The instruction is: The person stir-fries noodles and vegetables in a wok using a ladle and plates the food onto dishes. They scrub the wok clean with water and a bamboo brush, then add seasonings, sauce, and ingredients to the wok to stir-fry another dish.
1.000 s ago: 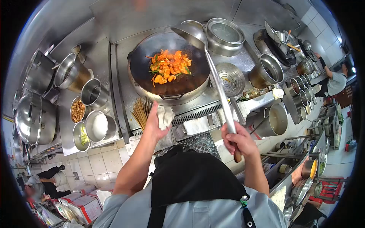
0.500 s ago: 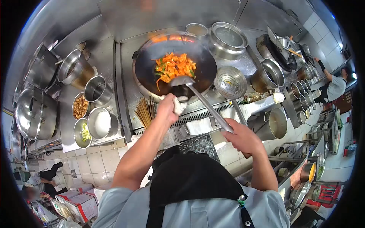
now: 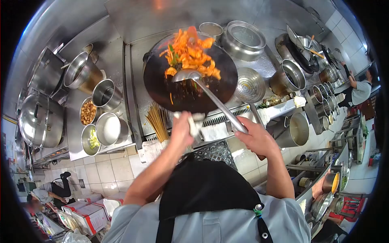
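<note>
My left hand is closed on a white cloth at the near rim of the wok; the wok's handle is hidden under the cloth. My right hand grips the long handle of a metal ladle, whose bowl is over the wok. Orange food pieces with green bits are in the air above the wok's far half, and a few scraps lie on its dark surface.
Left of the wok stand metal pots and bowls, one with brown nuts. Bamboo sticks stand by the near-left rim. A perforated strainer and lidded pot are at right. Other people show at both sides.
The ladle went from above the wok down into it, and my left hand reached its near rim with the cloth. The wok now tilts, and the food has risen off its surface.
</note>
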Motion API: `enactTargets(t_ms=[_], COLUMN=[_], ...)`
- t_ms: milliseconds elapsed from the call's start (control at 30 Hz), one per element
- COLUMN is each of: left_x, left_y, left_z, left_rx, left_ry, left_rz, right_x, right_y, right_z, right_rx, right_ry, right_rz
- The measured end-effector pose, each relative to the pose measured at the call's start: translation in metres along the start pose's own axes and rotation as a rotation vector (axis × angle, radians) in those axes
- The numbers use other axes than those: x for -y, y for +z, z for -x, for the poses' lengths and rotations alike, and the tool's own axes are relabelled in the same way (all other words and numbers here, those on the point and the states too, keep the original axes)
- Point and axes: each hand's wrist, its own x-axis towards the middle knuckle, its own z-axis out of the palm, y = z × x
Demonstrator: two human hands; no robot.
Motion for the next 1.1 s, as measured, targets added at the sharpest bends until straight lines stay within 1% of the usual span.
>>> enactTargets(t_ms=[33, 67, 133, 167, 233, 300, 333, 367, 433, 500, 533, 567, 600, 633, 700, 733, 833, 867, 967, 1000, 1100], left_x=[-0.018, -0.024, -0.036, -0.039, -0.038, -0.029, -0.02, -0.015, 0.01, 0.02, 0.002, -0.002, -0.017, -0.033, -0.039, -0.031, -0.031, -0.034, -0.034, -0.036, -0.04], left_y=[0.012, 0.01, 0.02, 0.022, 0.019, 0.011, 0.006, 0.005, -0.023, -0.024, -0.017, -0.016, -0.012, -0.009, -0.012, -0.026, 0.0, 0.007, 0.0, 0.007, 0.023], left_z=[-0.009, -0.019, -0.028, -0.027, -0.031, -0.043, -0.034, -0.015, 0.008, 0.018, 0.03, 0.01, -0.011, -0.03, -0.066, -0.095, -0.085, -0.082, -0.091, -0.08, -0.04], left_rx=[0.009, 0.032, 0.031, -0.005, -0.028, 0.005, 0.066, 0.057, 0.076, -0.007, -0.005, -0.038, -0.023, -0.003, 0.083, 0.126, -0.126, -0.218, 0.001, -0.033, -0.09], left_ry=[-0.061, -0.101, -0.14, -0.153, -0.165, -0.158, -0.069, -0.057, -0.024, 0.045, -0.023, 0.032, -0.046, -0.116, -0.09, -0.101, -0.176, -0.23, -0.247, -0.225, -0.197], left_rz=[-0.041, -0.016, -0.03, -0.071, -0.093, -0.046, -0.032, -0.099, -0.108, 0.044, -0.154, -0.125, -0.15, -0.169, -0.051, -0.029, -0.04, -0.041, -0.076, -0.078, -0.053], right_x=[0.008, -0.006, 0.007, 0.01, -0.001, -0.018, -0.026, -0.037, -0.049, -0.027, -0.029, -0.029, -0.025, -0.027, -0.029, -0.034, -0.049, -0.049, -0.045, -0.045, -0.025], right_y=[-0.005, -0.002, -0.016, -0.02, -0.016, -0.008, -0.001, 0.006, 0.016, 0.009, 0.008, 0.006, 0.002, 0.001, 0.004, 0.011, 0.03, 0.031, 0.028, 0.024, -0.001], right_z=[0.007, 0.011, 0.023, 0.026, 0.013, -0.018, -0.036, -0.046, -0.062, -0.042, -0.032, -0.022, -0.012, -0.005, 0.008, 0.008, 0.0, 0.0, 0.001, 0.003, 0.018], right_rx=[0.075, 0.042, 0.109, 0.15, 0.132, 0.116, 0.09, 0.056, -0.008, -0.044, -0.044, -0.043, -0.02, -0.035, -0.067, -0.088, -0.079, -0.083, -0.104, -0.114, 0.044], right_ry=[0.109, 0.035, 0.117, 0.167, 0.123, 0.087, 0.107, 0.071, -0.012, 0.006, 0.015, 0.03, 0.043, 0.035, -0.007, -0.042, -0.005, 0.016, 0.045, 0.023, 0.167], right_rz=[-0.008, -0.024, -0.017, -0.023, -0.02, 0.001, -0.044, -0.106, -0.231, -0.293, -0.331, -0.368, -0.47, -0.493, -0.538, -0.646, -0.645, -0.471, -0.303, -0.246, -0.174])
